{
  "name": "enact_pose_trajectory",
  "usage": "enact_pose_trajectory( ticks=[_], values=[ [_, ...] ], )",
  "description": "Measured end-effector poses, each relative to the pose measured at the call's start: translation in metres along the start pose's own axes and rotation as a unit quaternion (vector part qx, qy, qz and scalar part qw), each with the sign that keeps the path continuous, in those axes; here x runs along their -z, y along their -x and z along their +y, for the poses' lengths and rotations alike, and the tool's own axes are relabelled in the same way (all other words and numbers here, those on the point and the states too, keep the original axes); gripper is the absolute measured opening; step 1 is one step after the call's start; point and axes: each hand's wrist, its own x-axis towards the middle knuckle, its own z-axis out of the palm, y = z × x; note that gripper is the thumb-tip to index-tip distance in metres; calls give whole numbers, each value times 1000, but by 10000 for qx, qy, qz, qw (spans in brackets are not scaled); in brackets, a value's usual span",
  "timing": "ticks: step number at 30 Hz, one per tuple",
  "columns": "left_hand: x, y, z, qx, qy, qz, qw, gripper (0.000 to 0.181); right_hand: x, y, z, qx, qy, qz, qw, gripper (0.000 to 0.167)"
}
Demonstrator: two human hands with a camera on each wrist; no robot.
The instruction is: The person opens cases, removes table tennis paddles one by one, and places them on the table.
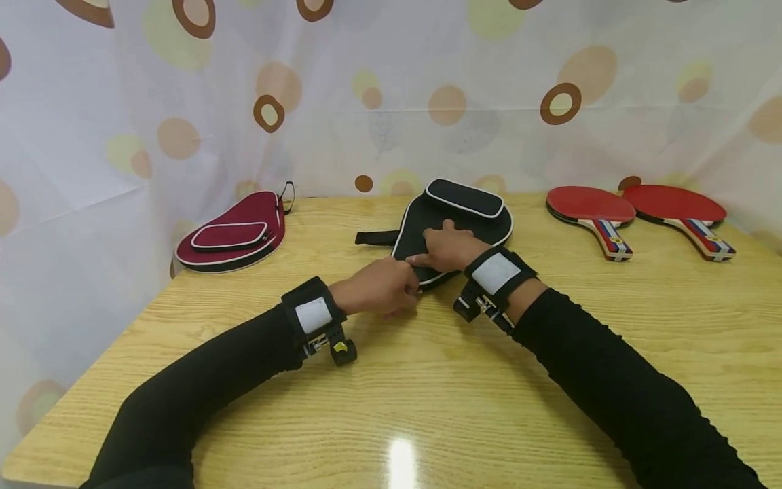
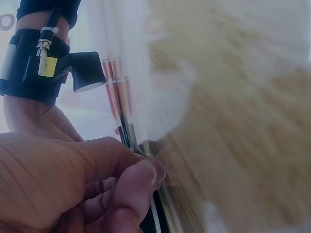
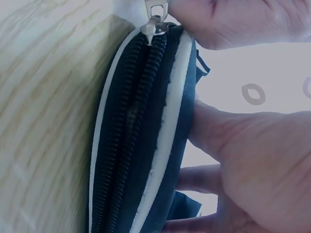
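A black paddle case with white piping lies on the table, its narrow end toward me. At that end my left hand pinches between thumb and forefinger, at the case's metal zipper pull. The fingertips hide part of the pull. In the right wrist view, the zipper teeth stand slightly parted below the slider. My right hand rests on top of the case with its fingers extended, pressing the fabric. Fingertips of the left hand meet in the left wrist view.
A maroon paddle case lies at the table's left side. Two red table tennis paddles, one nearer and one farther right, lie at the back right. Behind the wooden table hangs a patterned curtain.
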Motion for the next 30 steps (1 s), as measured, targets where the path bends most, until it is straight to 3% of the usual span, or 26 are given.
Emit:
enact_pose_trajectory(
  ticks=[17, 23, 30],
  values=[
    [-4, 2, -2, 199, 190, -131, 9995, 31, 0, -3, 6, 233, 186, -220, 9993, 66],
    [-1, 1, -2, 328, 216, -145, 9991, 28, 4, -2, 8, 164, 28, -257, 9995, 69],
    [-1, 1, -3, 189, 153, -100, 9997, 30, 3, -7, 13, 157, -42, -279, 9995, 71]
  ],
)
